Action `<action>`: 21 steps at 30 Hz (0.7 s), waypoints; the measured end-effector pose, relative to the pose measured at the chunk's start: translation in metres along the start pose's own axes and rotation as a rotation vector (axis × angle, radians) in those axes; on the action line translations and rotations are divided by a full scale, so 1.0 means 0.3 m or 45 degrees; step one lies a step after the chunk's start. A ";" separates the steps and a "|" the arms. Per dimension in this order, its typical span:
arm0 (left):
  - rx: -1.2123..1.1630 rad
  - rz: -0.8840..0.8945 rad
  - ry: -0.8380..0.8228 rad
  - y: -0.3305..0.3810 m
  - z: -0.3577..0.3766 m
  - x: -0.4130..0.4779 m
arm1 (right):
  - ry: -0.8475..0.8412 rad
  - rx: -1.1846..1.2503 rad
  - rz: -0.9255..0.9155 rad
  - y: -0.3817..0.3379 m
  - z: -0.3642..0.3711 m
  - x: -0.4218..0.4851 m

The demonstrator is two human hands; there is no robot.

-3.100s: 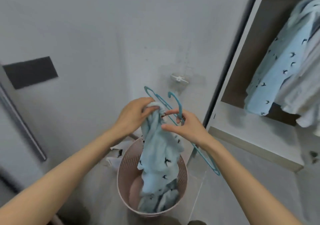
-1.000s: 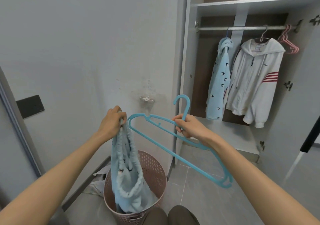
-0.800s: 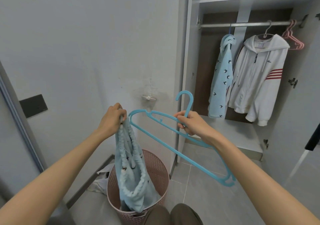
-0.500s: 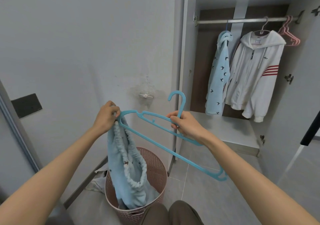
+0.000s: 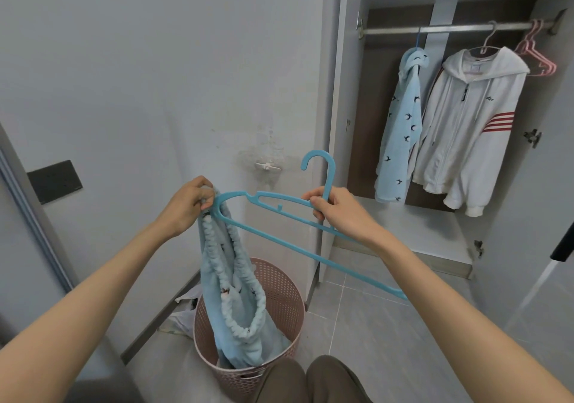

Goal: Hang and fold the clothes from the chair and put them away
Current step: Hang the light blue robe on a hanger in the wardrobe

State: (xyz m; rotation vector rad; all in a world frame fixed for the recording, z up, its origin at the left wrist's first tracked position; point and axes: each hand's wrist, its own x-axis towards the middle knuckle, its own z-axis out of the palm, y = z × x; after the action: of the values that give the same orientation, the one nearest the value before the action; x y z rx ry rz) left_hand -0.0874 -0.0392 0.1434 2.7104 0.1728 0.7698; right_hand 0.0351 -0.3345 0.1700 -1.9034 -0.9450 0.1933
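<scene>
My left hand point(image 5: 189, 204) grips the top of a light blue garment point(image 5: 230, 294) with an elastic ruffled waistband and small dark bird prints; the cloth hangs down into a pink basket point(image 5: 279, 297). My right hand point(image 5: 335, 210) holds a blue plastic hanger point(image 5: 279, 210) at the base of its hook. The hanger's left end sits against the bunched cloth under my left hand. Its right end points down toward the floor.
An open wardrobe stands at the right with a metal rail point(image 5: 450, 28). On it hang a blue bird-print top point(image 5: 400, 129), a white hooded jacket point(image 5: 466, 123) with red stripes and empty pink hangers point(image 5: 535, 55). A white wall hook point(image 5: 267, 166) is on the wall.
The left end of the hanger has come up against the garment's waistband at my left hand. Both hands stayed at about the same height.
</scene>
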 end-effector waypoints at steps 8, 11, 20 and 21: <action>0.030 -0.031 0.008 -0.040 -0.006 -0.003 | 0.019 -0.008 -0.003 0.004 0.011 0.003; 0.034 -0.046 -0.002 -0.056 -0.009 -0.005 | 0.033 0.011 -0.003 0.004 0.007 0.011; -0.151 -0.005 -0.017 0.008 0.012 0.001 | -0.028 -0.239 -0.094 0.024 0.087 0.038; -0.177 0.015 -0.033 0.031 0.017 0.008 | -0.050 -0.268 -0.105 0.026 0.102 0.039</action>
State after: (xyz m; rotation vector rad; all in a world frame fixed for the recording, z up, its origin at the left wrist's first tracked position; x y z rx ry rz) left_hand -0.0825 -0.0487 0.1436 2.5911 0.0944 0.7219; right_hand 0.0320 -0.3071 0.1506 -2.0535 -1.1046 0.0849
